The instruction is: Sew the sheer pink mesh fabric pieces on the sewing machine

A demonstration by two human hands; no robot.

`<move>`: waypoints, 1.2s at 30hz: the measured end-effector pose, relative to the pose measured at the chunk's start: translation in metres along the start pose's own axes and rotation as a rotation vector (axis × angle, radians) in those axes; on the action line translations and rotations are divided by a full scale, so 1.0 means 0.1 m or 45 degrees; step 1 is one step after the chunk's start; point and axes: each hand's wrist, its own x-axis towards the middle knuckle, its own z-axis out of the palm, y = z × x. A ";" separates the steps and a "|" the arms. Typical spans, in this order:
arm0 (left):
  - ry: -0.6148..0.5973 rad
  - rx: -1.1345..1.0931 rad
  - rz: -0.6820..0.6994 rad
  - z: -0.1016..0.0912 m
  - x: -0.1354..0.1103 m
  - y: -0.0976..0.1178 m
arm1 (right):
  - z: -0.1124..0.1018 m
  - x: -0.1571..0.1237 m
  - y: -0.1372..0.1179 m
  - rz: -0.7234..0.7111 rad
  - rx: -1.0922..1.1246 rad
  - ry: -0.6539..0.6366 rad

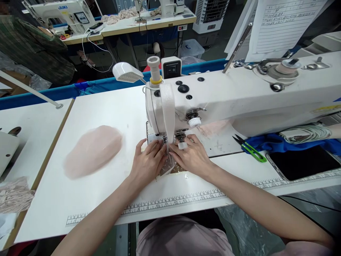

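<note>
Left hand [147, 159]: palm down, grip hidden.
Right hand [194, 155]: palm down; can't tell grip.
Sheer piece [168, 165]: frame centre, between your hands.
Step at machine [218, 90]: you seem to be positioning.
Next move: calls for steady, even guiding.

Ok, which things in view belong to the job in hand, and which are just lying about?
In the job: left hand, right hand, sewing machine, see-through material between the hands.

Apparently just lying about: green-handled snips, phone, blue cloth, pale pink piece (set apart, role unclear).
</note>
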 end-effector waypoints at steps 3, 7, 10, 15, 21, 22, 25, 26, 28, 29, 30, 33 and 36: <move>-0.010 -0.002 -0.004 0.00 0.00 0.01 | 0.00 0.00 0.02 -0.001 -0.001 0.008; 0.015 -0.028 -0.009 -0.10 -0.01 0.03 | -0.02 -0.04 0.08 -0.079 0.087 0.066; -0.092 -0.193 -0.044 -0.31 -0.03 0.06 | -0.05 -0.06 0.13 -0.203 0.250 -0.008; -0.497 -0.294 -0.010 -0.47 -0.05 0.09 | -0.07 -0.07 0.15 -0.280 0.314 -0.062; -0.375 -0.121 -0.052 -0.17 -0.05 0.04 | -0.06 -0.05 0.15 -0.295 0.343 0.039; -0.363 -0.150 -0.077 -0.14 -0.04 0.03 | -0.06 -0.05 0.15 -0.287 0.356 0.050; -0.362 -0.291 -0.176 -0.12 -0.01 0.01 | -0.07 -0.05 0.15 -0.231 0.388 0.062; -0.364 -0.331 -0.203 -0.12 0.00 0.00 | -0.07 -0.05 0.15 -0.207 0.400 0.050; -0.364 -0.385 -0.229 -0.11 0.01 0.00 | -0.07 -0.05 0.14 -0.166 0.438 0.016; -0.361 -0.401 -0.229 -0.10 0.01 -0.01 | -0.07 -0.05 0.14 -0.150 0.466 -0.003; -0.358 -0.411 -0.225 -0.09 0.01 -0.01 | -0.07 -0.05 0.14 -0.133 0.496 -0.019; -0.346 -0.440 -0.203 -0.05 0.00 -0.02 | -0.05 -0.06 0.15 -0.069 0.581 -0.061; -0.306 -0.493 -0.191 -0.06 -0.02 -0.04 | -0.01 -0.08 0.17 -0.022 0.665 -0.092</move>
